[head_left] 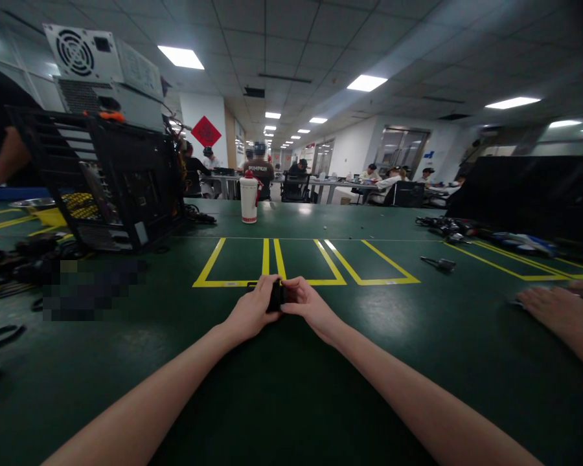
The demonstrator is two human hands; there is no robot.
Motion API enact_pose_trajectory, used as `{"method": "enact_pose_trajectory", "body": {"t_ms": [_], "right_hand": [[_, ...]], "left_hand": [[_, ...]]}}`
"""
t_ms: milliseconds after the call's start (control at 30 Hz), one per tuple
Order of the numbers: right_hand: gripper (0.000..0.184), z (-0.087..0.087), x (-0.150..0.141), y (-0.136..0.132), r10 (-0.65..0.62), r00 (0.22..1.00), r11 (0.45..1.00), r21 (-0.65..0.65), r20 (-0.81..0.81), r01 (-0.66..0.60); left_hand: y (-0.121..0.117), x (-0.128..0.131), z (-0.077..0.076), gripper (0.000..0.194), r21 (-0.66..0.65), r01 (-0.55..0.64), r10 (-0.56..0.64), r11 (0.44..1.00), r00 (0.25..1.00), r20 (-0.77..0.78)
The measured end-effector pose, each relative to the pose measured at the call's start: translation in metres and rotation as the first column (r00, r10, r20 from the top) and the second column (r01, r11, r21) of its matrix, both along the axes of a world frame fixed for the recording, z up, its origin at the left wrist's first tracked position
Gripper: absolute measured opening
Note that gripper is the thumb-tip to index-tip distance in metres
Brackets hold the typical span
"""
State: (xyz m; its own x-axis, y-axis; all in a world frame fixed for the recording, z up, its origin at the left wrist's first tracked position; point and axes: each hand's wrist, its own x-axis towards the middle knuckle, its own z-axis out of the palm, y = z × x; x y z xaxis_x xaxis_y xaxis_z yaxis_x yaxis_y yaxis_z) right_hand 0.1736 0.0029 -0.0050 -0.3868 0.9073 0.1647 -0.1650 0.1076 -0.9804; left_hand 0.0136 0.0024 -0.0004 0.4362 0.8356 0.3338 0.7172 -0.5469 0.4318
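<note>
Head view, with the white tumbler with a red lid (249, 199) as landmark: nearer the wearer than the tumbler, the left hand (260, 304) is closed around a small black object (276, 296) — its exact kind is hard to tell — and the right hand (307, 303) pinches its right side, fingers bent. Both are just in front of the yellow tape outlines (304, 283) on the green tabletop (291, 401). Left of the tumbler stands an open black computer case (140, 188), silver power supplies (102, 61) stacked on top.
</note>
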Motion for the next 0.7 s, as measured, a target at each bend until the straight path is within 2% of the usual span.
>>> {"method": "enact_pose_trajectory", "body": {"t_ms": [133, 267, 500, 700], "right_hand": [[0.025, 0.0, -0.001, 0.0, -0.049, 0.999, 0.999, 0.015, 0.002, 0.049], [0.031, -0.006, -0.001, 0.007, -0.082, 0.997, 0.997, -0.01, 0.005, 0.082], [0.035, 0.001, 0.0, 0.0, -0.003, 1.0, 1.0, -0.022, -0.017, 0.003], [0.03, 0.004, -0.002, -0.002, -0.082, 0.996, 0.996, -0.03, 0.034, 0.083]], "left_hand": [[0.002, 0.001, -0.002, 0.055, 0.011, -0.003, 0.003, 1.0, 1.0, 0.012], [0.002, 0.002, -0.002, 0.057, 0.006, -0.019, 0.019, 1.0, 1.0, 0.005], [0.001, 0.001, -0.001, 0.056, 0.012, -0.01, 0.009, 1.0, 1.0, 0.004], [0.004, 0.0, -0.004, 0.057, 0.024, -0.009, 0.009, 1.0, 1.0, 0.005]]}}
